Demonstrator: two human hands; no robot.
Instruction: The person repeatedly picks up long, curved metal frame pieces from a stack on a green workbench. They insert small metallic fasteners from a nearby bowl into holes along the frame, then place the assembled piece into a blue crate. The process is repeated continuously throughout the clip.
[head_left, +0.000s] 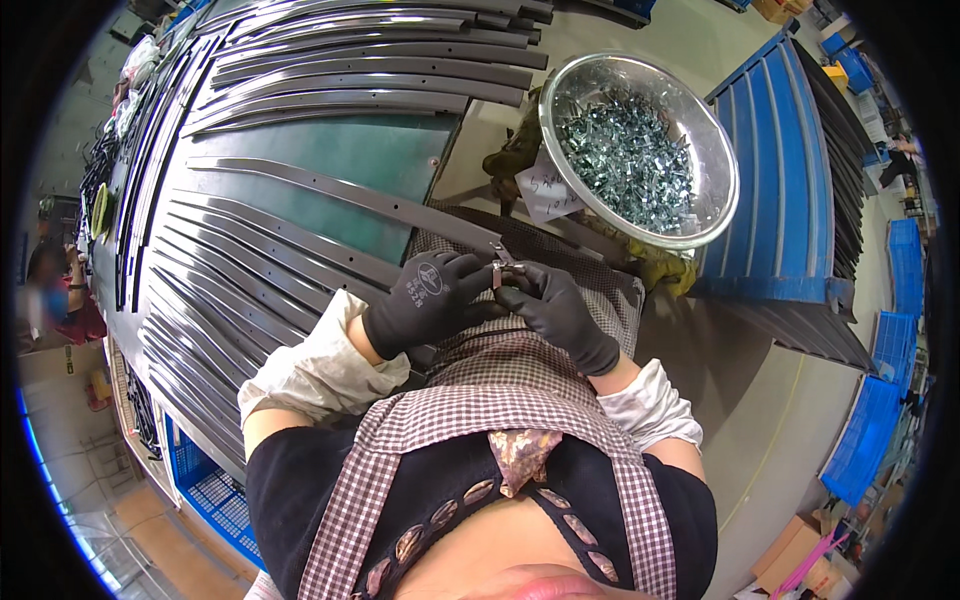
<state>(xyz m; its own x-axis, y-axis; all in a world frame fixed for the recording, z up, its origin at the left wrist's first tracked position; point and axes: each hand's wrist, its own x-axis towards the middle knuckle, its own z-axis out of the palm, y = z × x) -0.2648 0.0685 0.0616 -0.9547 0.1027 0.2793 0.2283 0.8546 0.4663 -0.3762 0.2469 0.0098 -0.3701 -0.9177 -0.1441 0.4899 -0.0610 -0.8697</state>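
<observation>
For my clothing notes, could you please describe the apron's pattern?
The apron is brown-and-white checked, clearest in the head view.

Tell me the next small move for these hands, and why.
Probably align the small, shiny metal piece with the near end of the long, dark-grey strip, because the black-gloved right hand appears to pinch that piece close to this end.

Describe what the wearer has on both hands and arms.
The left hand wears a black glove with a pale round emblem and small pale lettering on its back. The right hand wears a matching black glove, with no print visible. Loose, wrinkled off-white sleeve covers ring both forearms; above them are dark short sleeves.
</observation>
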